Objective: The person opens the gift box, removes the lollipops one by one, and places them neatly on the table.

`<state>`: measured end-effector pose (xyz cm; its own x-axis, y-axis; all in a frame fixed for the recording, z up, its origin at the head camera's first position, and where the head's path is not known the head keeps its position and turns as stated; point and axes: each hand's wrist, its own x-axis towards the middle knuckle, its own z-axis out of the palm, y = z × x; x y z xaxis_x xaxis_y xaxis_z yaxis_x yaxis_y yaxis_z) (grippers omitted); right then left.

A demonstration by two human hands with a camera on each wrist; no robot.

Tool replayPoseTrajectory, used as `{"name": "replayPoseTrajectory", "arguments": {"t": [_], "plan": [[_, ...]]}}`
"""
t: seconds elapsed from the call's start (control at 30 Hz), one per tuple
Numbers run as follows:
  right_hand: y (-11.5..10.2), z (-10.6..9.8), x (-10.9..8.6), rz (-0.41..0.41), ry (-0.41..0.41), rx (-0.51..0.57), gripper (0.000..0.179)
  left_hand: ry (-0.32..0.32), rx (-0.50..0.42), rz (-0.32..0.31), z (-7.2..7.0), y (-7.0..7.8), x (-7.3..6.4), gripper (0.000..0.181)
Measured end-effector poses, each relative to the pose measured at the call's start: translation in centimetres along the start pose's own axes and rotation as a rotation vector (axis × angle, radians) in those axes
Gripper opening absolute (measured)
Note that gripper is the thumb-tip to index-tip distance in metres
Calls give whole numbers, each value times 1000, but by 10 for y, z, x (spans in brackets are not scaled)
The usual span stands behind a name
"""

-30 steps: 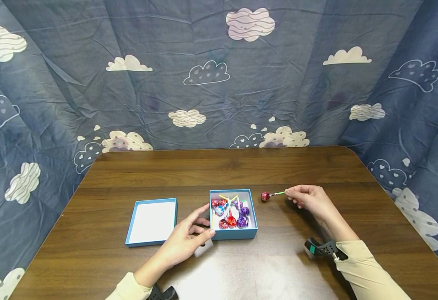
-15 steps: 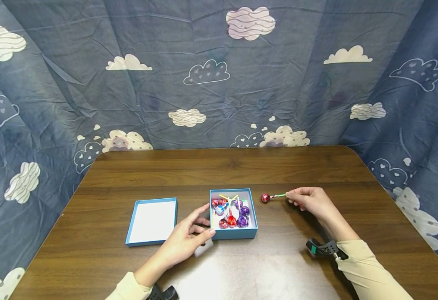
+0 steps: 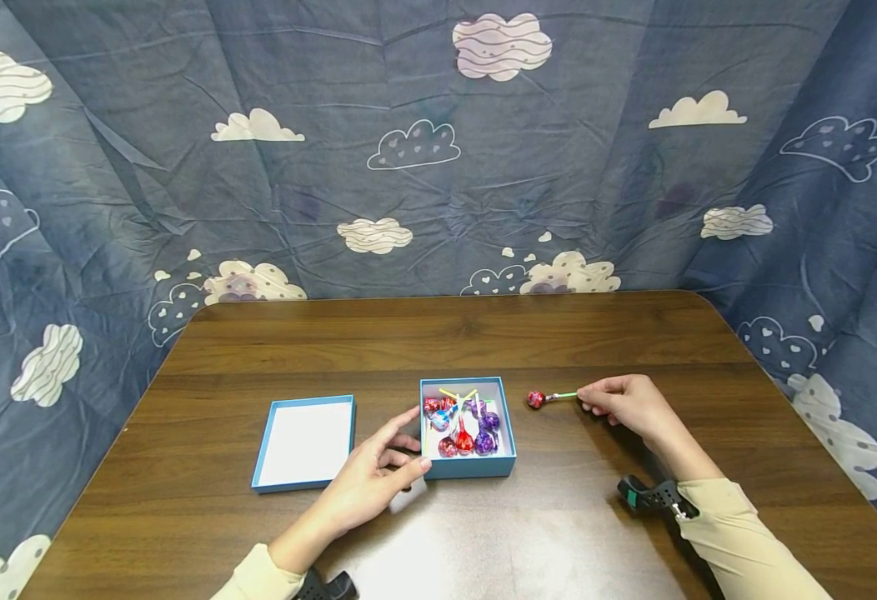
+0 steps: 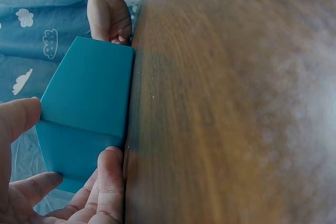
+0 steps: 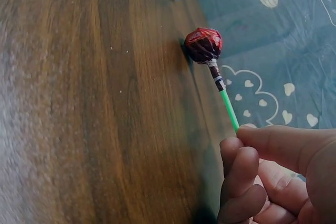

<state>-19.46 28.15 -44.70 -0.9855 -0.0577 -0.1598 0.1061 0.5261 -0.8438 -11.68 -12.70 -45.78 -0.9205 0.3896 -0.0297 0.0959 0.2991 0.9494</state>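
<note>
My right hand [image 3: 628, 406] pinches the green stick of a lollipop [image 3: 536, 399] between thumb and fingertips. Its red wrapped head points left toward the box; whether it touches the table I cannot tell. Right of centre in the head view, the blue box [image 3: 476, 468] stands uncovered with several lollipops [image 3: 464, 442] inside, wrapped in red, purple and blue. Against the box's left side rests my left hand [image 3: 371, 475], thumb at the front corner and relaxed fingers along the wall. The left wrist view shows its fingertips [image 4: 111, 156] touching the blue-green wall.
A shallow blue box lid [image 3: 305, 446] with a white inside lies left of the box. Both lie on a brown wooden table [image 3: 273, 350]. Behind it hangs a dark blue curtain [image 3: 318, 192] with cloud prints. Each wrist wears a black strap [image 3: 652, 496].
My right hand has shifted slightly right and toward me, carrying the lollipop with it. The left hand, the box and the lid stay where they were.
</note>
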Motion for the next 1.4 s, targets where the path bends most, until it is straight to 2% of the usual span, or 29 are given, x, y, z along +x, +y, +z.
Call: {"name": "replayPoseTrajectory", "arguments": {"t": [0.3,1.4], "plan": [[-2,-1,0,12,3,-17,34,1,4,-12,1,1,0,73],[-2,-6,0,1,-10,-19,33,4,-13,17,-1,3,-2,71]]}}
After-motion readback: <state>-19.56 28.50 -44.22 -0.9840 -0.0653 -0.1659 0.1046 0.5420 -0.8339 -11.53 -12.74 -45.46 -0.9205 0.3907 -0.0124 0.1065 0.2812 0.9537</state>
